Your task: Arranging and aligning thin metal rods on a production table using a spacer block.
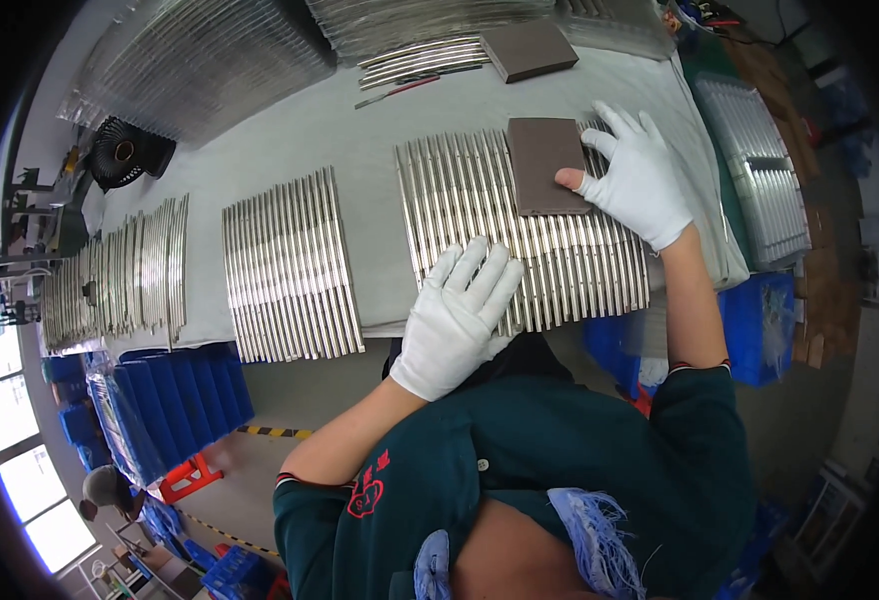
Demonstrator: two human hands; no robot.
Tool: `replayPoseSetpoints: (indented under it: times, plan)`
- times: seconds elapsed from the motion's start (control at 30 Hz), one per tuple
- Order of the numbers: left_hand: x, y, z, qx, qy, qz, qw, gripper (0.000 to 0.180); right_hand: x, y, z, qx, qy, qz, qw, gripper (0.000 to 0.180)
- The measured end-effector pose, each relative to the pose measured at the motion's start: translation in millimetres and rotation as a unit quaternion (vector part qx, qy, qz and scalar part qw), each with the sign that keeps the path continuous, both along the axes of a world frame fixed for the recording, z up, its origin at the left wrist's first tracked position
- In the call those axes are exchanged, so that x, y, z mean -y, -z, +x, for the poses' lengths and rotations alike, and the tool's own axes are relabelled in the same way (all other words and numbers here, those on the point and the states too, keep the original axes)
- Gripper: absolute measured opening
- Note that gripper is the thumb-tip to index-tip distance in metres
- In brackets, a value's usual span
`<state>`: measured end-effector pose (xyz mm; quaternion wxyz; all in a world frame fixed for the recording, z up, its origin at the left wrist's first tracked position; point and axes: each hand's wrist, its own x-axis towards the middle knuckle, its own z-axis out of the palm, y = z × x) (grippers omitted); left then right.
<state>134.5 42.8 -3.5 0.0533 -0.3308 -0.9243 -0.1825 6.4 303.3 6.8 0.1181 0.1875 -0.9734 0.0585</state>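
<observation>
A wide row of shiny metal rods (pixel 560 270) lies side by side on the cloth-covered table in front of me. My left hand (pixel 460 320), in a white glove, rests on the near left part of this row with its fingers stretched out. On the row's far part sits a flat brown rectangular block (pixel 548 165). My right hand (pixel 640 180), also gloved but with the thumb tip bare, is at the block's right side. Its thumb and a fingertip meet the block's edge, while the other fingers spread out over the rod ends and table.
Two more rod groups, a neat one (pixel 290 265) and a looser one (pixel 130 275), lie leftward. Behind are stacked clear trays (pixel 200 65), a second brown block (pixel 530 50), a thin red-handled tool (pixel 398 92) and a black fan (pixel 125 152). Blue crates (pixel 175 400) stand below the table.
</observation>
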Motion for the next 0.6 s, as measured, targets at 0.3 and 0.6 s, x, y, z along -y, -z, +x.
replayPoseSetpoints:
  times: [0.3, 0.6]
  plan:
    - [-1, 2, -1, -0.019, -0.001, 0.030, 0.999, 0.091, 38, -26, 29, -0.028, -0.038, 0.042, 0.998, 0.084]
    - [1, 3, 1, -0.016, -0.002, 0.016, 1.000, 0.083, 63, -35, 39, 0.106, -0.060, -0.155, 0.980, 0.059]
